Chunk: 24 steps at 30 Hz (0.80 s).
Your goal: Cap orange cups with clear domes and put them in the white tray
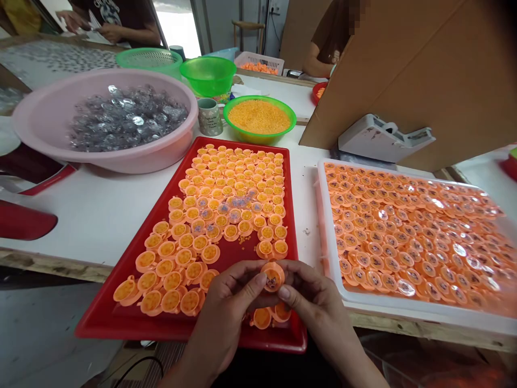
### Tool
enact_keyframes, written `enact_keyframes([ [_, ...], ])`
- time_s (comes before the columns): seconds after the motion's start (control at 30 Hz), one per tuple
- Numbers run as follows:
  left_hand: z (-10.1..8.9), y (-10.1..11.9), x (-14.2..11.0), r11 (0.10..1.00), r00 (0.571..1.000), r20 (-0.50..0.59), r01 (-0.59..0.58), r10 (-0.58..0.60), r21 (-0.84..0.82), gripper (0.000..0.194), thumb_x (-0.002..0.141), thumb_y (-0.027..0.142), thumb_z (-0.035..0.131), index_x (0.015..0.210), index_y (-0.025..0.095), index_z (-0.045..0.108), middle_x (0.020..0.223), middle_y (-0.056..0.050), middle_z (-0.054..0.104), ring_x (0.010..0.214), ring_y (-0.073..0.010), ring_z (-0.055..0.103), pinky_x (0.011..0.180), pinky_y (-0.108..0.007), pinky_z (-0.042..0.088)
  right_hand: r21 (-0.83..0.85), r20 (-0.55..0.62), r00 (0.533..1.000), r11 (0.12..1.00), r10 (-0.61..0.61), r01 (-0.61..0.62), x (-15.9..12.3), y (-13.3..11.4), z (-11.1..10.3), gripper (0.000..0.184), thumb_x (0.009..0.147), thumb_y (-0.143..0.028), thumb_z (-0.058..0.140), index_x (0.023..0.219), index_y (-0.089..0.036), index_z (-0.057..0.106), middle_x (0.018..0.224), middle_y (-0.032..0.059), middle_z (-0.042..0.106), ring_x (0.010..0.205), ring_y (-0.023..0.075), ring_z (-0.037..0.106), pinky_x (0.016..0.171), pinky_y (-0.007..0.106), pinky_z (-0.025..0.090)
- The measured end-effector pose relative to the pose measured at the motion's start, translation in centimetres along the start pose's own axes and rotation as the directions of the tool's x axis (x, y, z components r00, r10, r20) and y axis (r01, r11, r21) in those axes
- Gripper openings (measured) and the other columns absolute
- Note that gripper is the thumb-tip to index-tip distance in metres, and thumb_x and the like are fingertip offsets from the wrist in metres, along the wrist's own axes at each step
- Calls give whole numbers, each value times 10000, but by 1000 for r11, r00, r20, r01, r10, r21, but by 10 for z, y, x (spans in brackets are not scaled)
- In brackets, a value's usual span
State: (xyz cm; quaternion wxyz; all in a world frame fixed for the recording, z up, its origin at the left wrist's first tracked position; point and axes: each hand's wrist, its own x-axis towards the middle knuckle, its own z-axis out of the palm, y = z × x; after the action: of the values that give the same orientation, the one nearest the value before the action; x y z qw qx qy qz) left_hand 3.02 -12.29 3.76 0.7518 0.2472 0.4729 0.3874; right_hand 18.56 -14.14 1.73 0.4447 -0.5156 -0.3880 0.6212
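Between the fingers of both hands is a small orange toy cup (273, 278), with a dark printed design on its top. My left hand (230, 302) grips its left side, thumb on the rim. My right hand (313, 296) pinches the right side, thumb tip at the lower edge. Both hands are above the near right part of a red tray (238, 252). Rows of orange cups (172, 280) filled with yellow bits stand in that tray. Some small clear-bluish pieces (242, 201) lie over the cups in the middle.
At right, a white tray (323, 226) holds many orange cups with printed tops. Behind stand a pink basin (32, 121) of shiny clear discs, a green bowl (288, 129) of yellow bits, a mug (210, 117) and a cardboard panel (404, 70). Two people sit across the table.
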Motion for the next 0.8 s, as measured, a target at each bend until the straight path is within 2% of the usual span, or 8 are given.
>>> enact_keyframes([
  [0.13,0,2,0,997,999,41,20,-23,69,187,814,334,729,939,194,724,904,-46,726,865,-193,669,808,-289,555,-162,-74,996,986,-43,31,-1,-4,0,285,756,-359,769,991,-206,721,728,3,635,652,134,560,601,243,470],
  [0.3,-1,-4,3,998,998,22,56,-56,-13,206,737,362,783,804,184,702,764,-28,695,711,-164,642,670,-243,530,-385,-25,989,914,-148,127,1,-15,6,105,779,-221,685,880,-192,689,772,11,607,677,146,557,606,256,460],
  [0.47,1,-15,8,999,997,-77,14,-16,-30,273,682,373,822,848,193,702,847,-38,712,805,-211,666,666,-266,535,-589,22,932,749,-362,305,4,-22,19,122,769,-120,556,854,-187,614,806,29,581,691,163,562,578,269,423],
  [0.57,9,-14,13,999,997,-66,-37,37,1,265,696,377,809,846,195,687,858,-34,715,858,-220,670,719,-276,541,-577,-2,936,765,-353,287,5,-28,16,97,797,-159,559,855,-176,635,784,30,573,686,161,553,571,269,420],
  [0.67,21,-11,19,990,996,-16,-91,93,105,266,731,400,778,877,196,689,864,-33,719,845,-208,675,753,-276,542,-389,-24,983,908,-180,157,10,-33,-11,131,794,-287,655,840,-166,672,708,12,589,630,144,550,560,262,443],
  [0.73,26,-9,22,971,987,-2,-155,158,183,353,747,440,757,1006,212,684,902,-33,720,835,-201,678,749,-272,547,-218,-77,992,973,-99,81,20,-37,-45,262,750,-390,719,870,-161,681,661,5,612,569,137,558,526,259,460],
  [0.77,27,-8,23,959,981,2,-188,192,212,417,740,463,757,1070,222,672,925,-34,721,851,-202,680,756,-269,548,-163,-159,982,984,-99,73,27,-40,-67,323,726,-429,738,890,-158,677,650,5,623,542,137,565,507,260,467],
  [0.8,26,-6,24,949,976,3,-213,219,234,470,727,479,763,1112,229,661,947,-38,723,882,-207,681,772,-268,549,-165,-302,942,981,-147,100,35,-44,-90,362,702,-447,755,900,-156,671,656,8,634,537,137,578,513,265,481],
])
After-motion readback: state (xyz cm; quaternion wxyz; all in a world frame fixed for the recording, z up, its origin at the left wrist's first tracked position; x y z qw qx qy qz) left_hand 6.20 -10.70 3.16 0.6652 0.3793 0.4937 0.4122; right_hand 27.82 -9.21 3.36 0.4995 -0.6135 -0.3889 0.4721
